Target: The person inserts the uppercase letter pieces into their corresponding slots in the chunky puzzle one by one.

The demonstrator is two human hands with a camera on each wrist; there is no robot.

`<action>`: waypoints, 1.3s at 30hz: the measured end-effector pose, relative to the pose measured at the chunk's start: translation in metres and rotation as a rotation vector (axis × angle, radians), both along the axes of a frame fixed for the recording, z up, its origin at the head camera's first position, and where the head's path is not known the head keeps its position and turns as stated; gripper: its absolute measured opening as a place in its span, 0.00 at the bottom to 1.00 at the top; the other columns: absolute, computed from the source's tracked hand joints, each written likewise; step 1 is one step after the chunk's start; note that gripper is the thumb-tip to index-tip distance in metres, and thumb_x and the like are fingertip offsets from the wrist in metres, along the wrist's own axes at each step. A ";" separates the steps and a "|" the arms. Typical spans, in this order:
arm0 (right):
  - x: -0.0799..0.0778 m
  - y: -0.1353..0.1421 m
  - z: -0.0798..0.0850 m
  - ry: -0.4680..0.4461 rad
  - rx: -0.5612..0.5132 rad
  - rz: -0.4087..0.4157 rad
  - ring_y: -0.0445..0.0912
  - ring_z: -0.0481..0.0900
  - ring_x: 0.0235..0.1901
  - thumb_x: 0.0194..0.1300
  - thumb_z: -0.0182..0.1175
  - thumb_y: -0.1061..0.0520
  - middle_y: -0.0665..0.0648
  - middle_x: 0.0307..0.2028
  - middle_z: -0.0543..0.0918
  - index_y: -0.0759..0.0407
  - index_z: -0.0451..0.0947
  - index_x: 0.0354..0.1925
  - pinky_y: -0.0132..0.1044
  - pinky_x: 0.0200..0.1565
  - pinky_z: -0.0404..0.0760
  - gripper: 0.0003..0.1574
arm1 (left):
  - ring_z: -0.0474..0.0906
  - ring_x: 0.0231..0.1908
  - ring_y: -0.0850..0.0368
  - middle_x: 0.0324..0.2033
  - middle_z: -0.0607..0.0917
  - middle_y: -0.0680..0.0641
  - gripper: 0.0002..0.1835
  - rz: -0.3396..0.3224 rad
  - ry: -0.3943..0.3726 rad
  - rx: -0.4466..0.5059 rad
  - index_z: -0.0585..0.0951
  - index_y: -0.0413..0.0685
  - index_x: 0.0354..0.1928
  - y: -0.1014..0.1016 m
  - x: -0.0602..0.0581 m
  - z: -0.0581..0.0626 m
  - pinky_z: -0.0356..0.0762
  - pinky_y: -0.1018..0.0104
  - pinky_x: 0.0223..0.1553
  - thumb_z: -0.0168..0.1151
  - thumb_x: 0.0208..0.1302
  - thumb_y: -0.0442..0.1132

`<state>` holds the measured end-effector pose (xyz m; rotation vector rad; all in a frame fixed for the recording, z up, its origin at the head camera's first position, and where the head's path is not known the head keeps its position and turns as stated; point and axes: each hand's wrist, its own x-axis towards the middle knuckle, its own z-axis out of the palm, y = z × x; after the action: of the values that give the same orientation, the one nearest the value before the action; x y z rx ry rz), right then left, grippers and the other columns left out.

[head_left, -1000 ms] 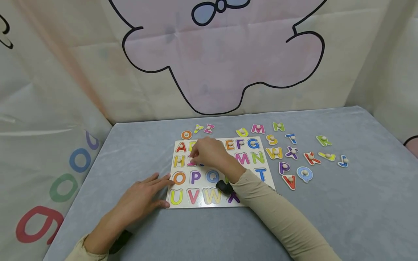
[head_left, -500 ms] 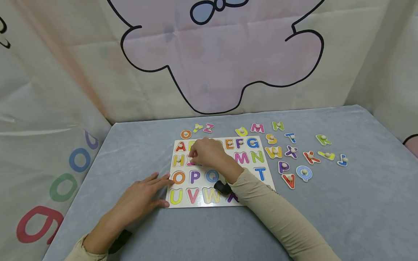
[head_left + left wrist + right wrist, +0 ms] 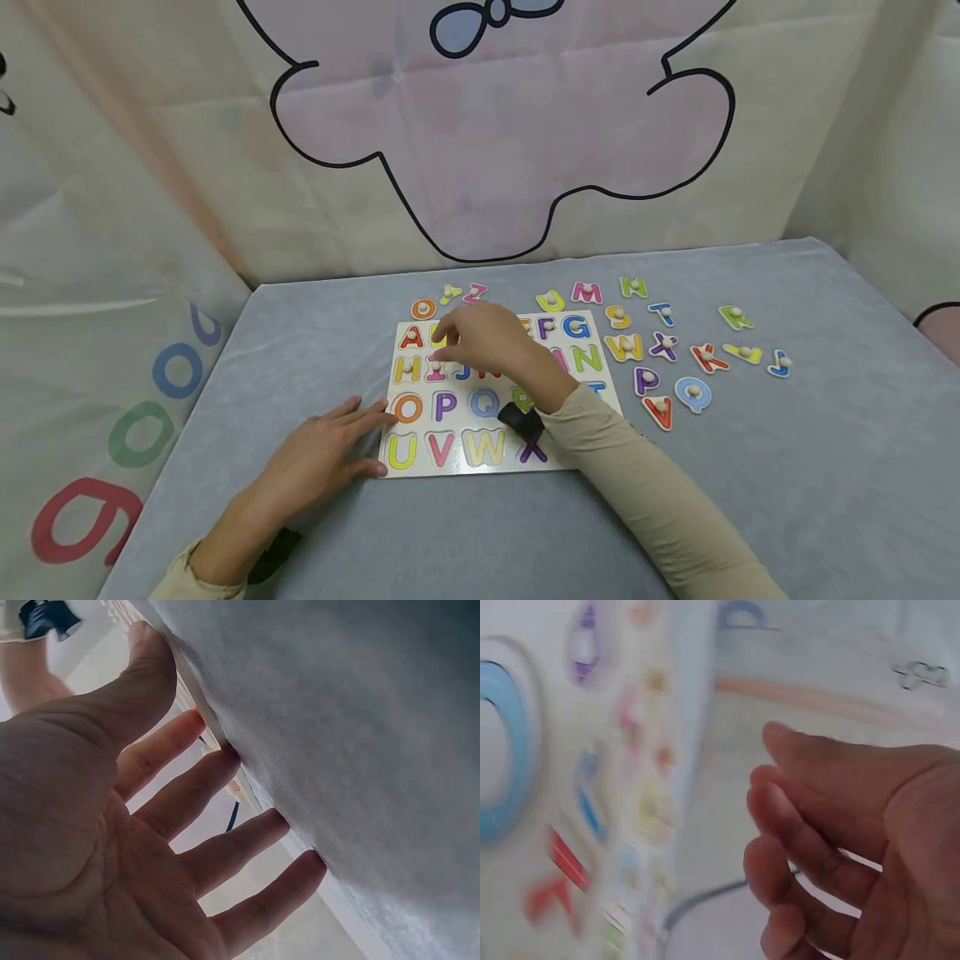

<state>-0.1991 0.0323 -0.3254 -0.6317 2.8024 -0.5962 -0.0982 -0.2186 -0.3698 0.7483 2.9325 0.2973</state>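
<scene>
A white alphabet puzzle board (image 3: 420, 427) lies on the grey cloth. My left hand (image 3: 322, 454) rests at its left edge, fingers spread and nearly straight; the left wrist view shows the fingertips (image 3: 274, 819) right at the edge. Over the upper rows hovers my right hand (image 3: 487, 337), thumb and forefinger apart. In the right wrist view nothing sits between its loosely bent fingers (image 3: 769, 866). Just below those fingertips, a pink letter I (image 3: 436, 369) with a knob lies in its slot. Knobbed letters A (image 3: 411, 337) and H (image 3: 407, 368) are nearby; my right hand hides part of the top row.
Several loose knobbed letters lie right of the board, among them a W (image 3: 624, 347), a Q (image 3: 693, 394) and a V (image 3: 658, 412). Behind the board are an O (image 3: 423, 309), a Z (image 3: 475, 292) and a U (image 3: 551, 301). A printed curtain (image 3: 510, 133) hangs behind the table.
My right hand has lifted off the pink I and shifted slightly right, its thumb and forefinger parting. The I stays in its slot. My left hand has kept its place at the board's edge.
</scene>
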 end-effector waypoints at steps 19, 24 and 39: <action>0.031 0.243 0.058 0.067 -0.125 -0.320 0.43 0.77 0.37 0.66 0.63 0.39 0.53 0.45 0.87 0.44 0.84 0.55 0.34 0.33 0.74 0.23 | 0.73 0.65 0.36 0.67 0.77 0.52 0.34 0.007 0.013 -0.002 0.80 0.64 0.61 0.000 0.000 0.002 0.75 0.35 0.50 0.76 0.48 0.53; 0.029 0.304 0.043 0.059 0.014 -0.363 0.31 0.75 0.34 0.65 0.65 0.38 0.53 0.45 0.87 0.48 0.83 0.57 0.31 0.33 0.74 0.27 | 0.73 0.66 0.35 0.66 0.78 0.52 0.34 0.022 0.001 0.000 0.80 0.65 0.61 -0.002 0.001 0.001 0.75 0.34 0.51 0.77 0.48 0.53; 0.034 0.405 -0.010 -0.233 0.124 -0.292 0.25 0.75 0.33 0.59 0.72 0.49 0.47 0.36 0.89 0.58 0.87 0.47 0.27 0.36 0.74 0.21 | 0.72 0.66 0.36 0.66 0.78 0.52 0.33 0.022 -0.012 0.010 0.79 0.65 0.61 0.001 0.001 -0.003 0.74 0.34 0.52 0.76 0.49 0.54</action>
<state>-0.1646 0.4369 -0.3351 -0.1184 2.6994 -0.5029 -0.0968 -0.2175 -0.3731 0.7139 2.9317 0.3173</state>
